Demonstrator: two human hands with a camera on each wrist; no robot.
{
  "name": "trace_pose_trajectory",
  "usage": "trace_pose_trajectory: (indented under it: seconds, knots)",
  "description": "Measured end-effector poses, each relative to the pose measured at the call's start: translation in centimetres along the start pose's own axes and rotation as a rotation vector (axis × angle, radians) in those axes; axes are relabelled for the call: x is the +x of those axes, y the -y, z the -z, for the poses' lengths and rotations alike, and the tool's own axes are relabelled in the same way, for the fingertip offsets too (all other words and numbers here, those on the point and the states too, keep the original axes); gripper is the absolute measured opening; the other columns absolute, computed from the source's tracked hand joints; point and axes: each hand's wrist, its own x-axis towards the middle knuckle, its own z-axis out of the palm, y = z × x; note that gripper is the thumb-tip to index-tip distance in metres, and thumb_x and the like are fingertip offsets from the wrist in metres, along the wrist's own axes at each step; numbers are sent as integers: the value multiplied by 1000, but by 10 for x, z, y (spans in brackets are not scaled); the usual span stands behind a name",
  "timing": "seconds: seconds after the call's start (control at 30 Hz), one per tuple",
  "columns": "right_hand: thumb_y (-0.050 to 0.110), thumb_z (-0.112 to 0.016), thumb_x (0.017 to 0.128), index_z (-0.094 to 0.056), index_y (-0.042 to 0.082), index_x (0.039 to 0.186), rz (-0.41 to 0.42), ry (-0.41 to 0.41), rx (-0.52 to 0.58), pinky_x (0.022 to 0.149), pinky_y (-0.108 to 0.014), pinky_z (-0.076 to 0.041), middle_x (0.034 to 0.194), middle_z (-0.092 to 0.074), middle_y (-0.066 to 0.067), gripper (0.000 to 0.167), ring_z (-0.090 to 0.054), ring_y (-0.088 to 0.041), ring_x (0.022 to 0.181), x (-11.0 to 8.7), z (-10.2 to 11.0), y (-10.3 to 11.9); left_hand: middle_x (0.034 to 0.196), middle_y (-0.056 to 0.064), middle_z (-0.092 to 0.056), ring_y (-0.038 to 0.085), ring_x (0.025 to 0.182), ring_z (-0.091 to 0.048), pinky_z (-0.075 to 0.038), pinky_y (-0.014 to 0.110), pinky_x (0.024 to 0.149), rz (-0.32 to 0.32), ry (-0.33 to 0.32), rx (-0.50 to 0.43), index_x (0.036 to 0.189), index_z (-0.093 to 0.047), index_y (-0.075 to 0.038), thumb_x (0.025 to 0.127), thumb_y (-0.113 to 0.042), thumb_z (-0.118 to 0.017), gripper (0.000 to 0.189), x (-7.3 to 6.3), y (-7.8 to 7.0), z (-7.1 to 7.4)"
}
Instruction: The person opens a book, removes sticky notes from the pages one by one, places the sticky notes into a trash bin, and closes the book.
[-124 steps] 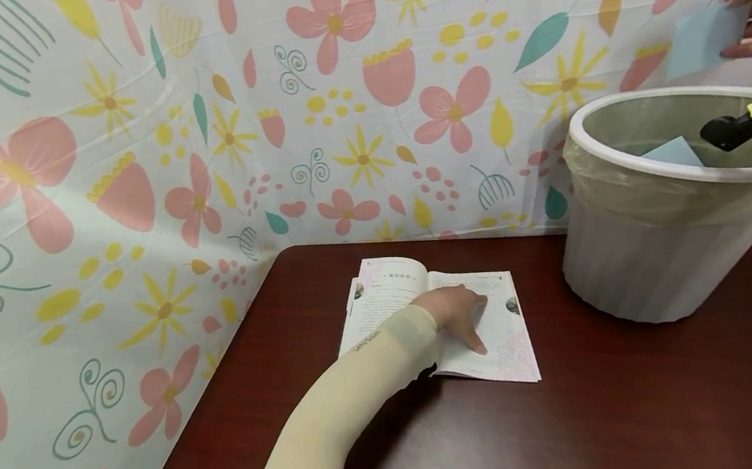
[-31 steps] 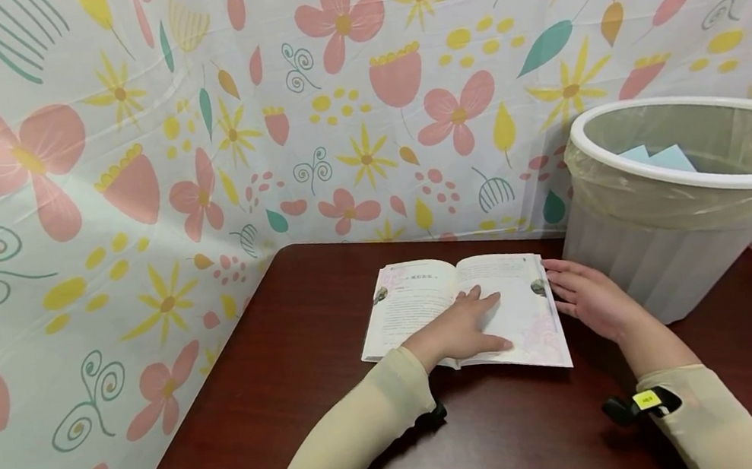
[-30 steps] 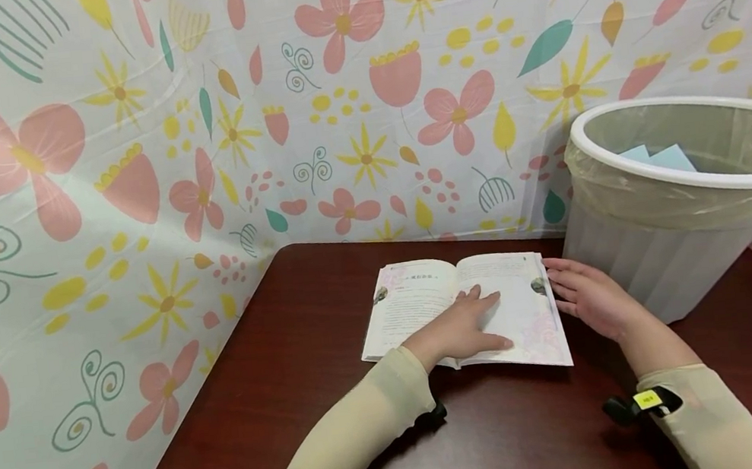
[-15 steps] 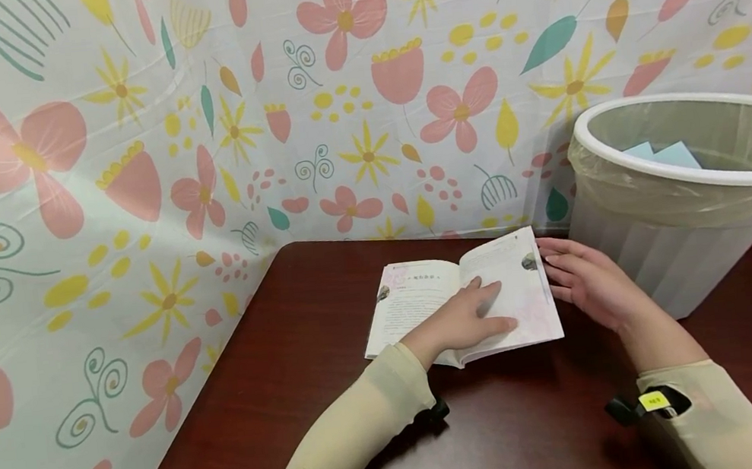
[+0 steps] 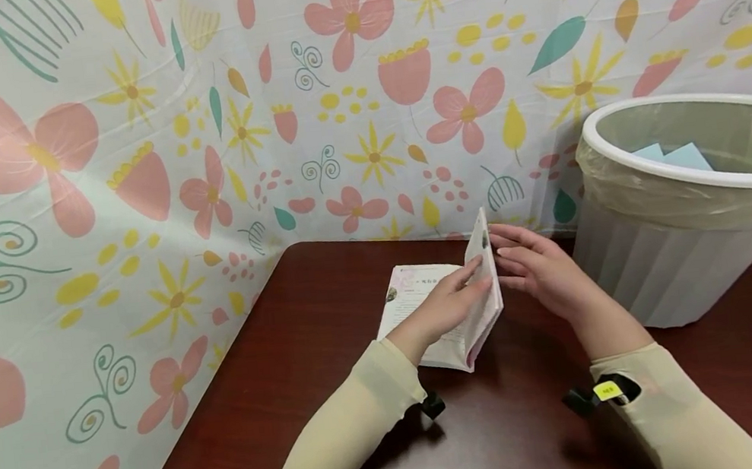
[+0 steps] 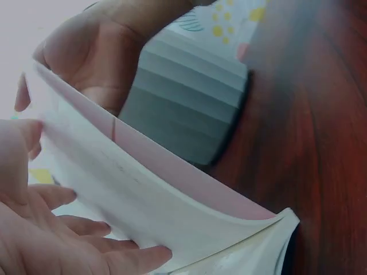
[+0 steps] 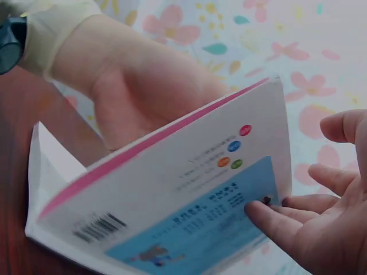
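An open paperback book (image 5: 404,304) lies on the table, its right half raised almost upright. My left hand (image 5: 440,310) is on the inner side, extended fingers against the raised page (image 6: 137,177) in the left wrist view. From outside, my right hand (image 5: 548,271) touches the raised half with loosely extended fingers. In the right wrist view the back cover (image 7: 189,172) shows a blue panel, coloured dots and a barcode, and the right fingertips (image 7: 258,212) meet it near its outer edge. The left page stays down on the table, partly covered by the left hand.
A pale ribbed waste bin (image 5: 647,259) with a white rim and clear liner stands right of the hands. Light blue paper pieces (image 5: 687,156) show inside it. Behind the dark red table (image 5: 263,407) hangs a floral cloth (image 5: 196,93).
Earlier the right hand held a blue paper over the bin; it then came down to the book's right edge. Since then the right half has swung up and leftward, both hands with it.
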Motion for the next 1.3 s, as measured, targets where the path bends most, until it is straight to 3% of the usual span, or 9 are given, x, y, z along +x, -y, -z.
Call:
trace_pose_trajectory:
  seconds: [0.1, 0.17, 0.37, 0.6, 0.7, 0.83, 1.0, 1.13, 1.3]
  knots:
    - [32, -48, 110, -22, 11, 165, 1, 25, -86, 97, -26, -55, 170, -22, -21, 64, -41, -27, 147, 7, -13, -2, 168, -1, -34, 29, 153, -36, -46, 62, 110, 32, -20, -141, 160, -32, -43, 107, -53, -45, 55, -1, -2, 7]
    - [30, -47, 111, -22, 12, 165, 13, 44, -128, 105, -34, -53, 170, -24, -21, 63, -33, -35, 152, 13, -21, -5, 168, 0, -34, 34, 154, -35, -45, 67, 108, 47, -40, -227, 160, -32, -42, 108, -54, -42, 55, -2, -3, 13]
    - [24, -55, 107, -30, 10, 163, 50, 94, -208, 119, -64, -31, 168, -31, -18, 62, -34, -40, 153, 26, -44, -25, 163, 9, -42, 37, 142, -51, -51, 57, 106, 30, -75, -386, 164, -29, -30, 110, -54, -34, 59, -6, -4, 37]
    - [26, -60, 105, -34, 12, 162, 32, 155, -424, 123, -62, -27, 169, -30, -15, 64, -30, -43, 154, 29, -64, -52, 157, 27, -43, 22, 119, -62, -44, 55, 115, 0, -73, -457, 161, -33, -13, 112, -49, -29, 61, -11, 2, 67]
    - [31, -62, 103, -36, 12, 161, 16, 182, -545, 123, -63, -28, 169, -30, -15, 66, -29, -42, 155, 27, -70, -60, 160, 26, -39, 33, 128, -60, -42, 58, 115, 33, -51, -466, 161, -32, -11, 111, -51, -29, 64, -15, 7, 81]
    - [37, -64, 101, -38, 16, 160, -4, 232, -660, 120, -61, -32, 167, -33, -14, 68, -32, -37, 154, 27, -74, -71, 169, 14, -29, 43, 148, -41, -40, 58, 118, 78, -94, -438, 164, -25, -15, 110, -52, -35, 66, -19, 20, 99]
    - [39, -65, 100, -44, 16, 157, -25, 285, -769, 118, -58, -38, 163, -42, -15, 65, -41, -35, 150, 27, -72, -84, 170, 9, -28, 40, 151, -38, -38, 58, 117, 164, -188, -340, 165, -27, -20, 108, -51, -43, 67, -19, 37, 109]
    - [38, -65, 100, -52, 12, 152, -33, 308, -851, 119, -58, -37, 158, -48, -17, 60, -41, -39, 150, 28, -67, -90, 162, 12, -43, 37, 147, -44, -39, 57, 116, 239, -181, -182, 164, -30, -20, 106, -54, -46, 69, -18, 46, 108]
    - [38, -63, 101, -57, 6, 147, -40, 319, -904, 119, -57, -38, 153, -54, -17, 57, -44, -39, 148, 29, -59, -89, 167, 3, -37, 31, 155, -32, -28, 57, 125, 283, -126, 52, 162, -36, -19, 101, -62, -52, 76, -18, 52, 99]
